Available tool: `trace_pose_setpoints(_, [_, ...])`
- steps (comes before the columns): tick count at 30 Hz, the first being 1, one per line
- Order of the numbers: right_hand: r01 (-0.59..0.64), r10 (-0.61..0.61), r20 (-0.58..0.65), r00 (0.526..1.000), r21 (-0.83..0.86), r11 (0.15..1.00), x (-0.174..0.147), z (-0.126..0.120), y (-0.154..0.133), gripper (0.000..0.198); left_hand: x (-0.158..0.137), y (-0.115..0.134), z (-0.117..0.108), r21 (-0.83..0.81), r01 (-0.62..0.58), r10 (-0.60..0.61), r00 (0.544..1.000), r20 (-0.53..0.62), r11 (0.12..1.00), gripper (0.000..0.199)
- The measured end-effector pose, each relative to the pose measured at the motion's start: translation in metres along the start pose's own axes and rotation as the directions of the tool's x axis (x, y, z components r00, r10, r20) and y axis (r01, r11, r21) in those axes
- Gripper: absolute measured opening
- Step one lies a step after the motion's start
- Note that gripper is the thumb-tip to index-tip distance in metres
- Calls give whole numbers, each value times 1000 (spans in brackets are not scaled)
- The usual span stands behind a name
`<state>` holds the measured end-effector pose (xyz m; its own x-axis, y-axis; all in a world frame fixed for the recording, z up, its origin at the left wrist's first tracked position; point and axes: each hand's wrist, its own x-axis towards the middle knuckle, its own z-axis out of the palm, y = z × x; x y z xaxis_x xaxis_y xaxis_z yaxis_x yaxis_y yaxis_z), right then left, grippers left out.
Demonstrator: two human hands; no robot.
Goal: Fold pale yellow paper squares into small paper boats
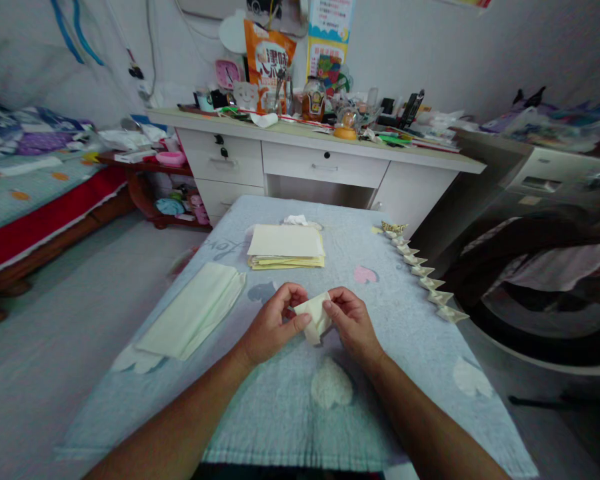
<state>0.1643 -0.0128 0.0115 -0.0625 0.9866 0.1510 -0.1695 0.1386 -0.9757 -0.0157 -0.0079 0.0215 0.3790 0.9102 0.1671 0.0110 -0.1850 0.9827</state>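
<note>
A small piece of folded cream paper (314, 315) is held up over the cloth-covered table. My left hand (277, 319) pinches its left side between thumb and fingers. On its right side, my right hand (351, 319) grips the paper the same way. Beyond the hands lies a stack of cream and yellow paper sheets (286, 241). To the left rests a flat pile of pale green-white folded paper (193, 310). Along the right edge runs a row of several small folded paper boats (433, 283), with a patterned yellow-and-black item (394, 228) at its far end.
The table wears a blue patterned cloth (280, 413). Behind it stands a white desk (325, 163) crowded with jars, a pink clock (227, 73) and an orange snack bag (269, 63). A washing machine (545, 200) is at the right, a bed (45, 173) at the left.
</note>
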Motion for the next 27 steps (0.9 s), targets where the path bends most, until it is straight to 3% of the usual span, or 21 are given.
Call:
trace_pose_setpoints(7, [-58, 56, 58, 997, 45, 997, -1, -1, -1, 22, 3, -6, -1, 43, 17, -14, 999, -50, 999, 17])
trace_pose_setpoints(27, [-151, 151, 1, 989, 57, 987, 0, -5, 3, 22, 2, -9, 1, -24, 49, -52, 991, -126, 998, 15])
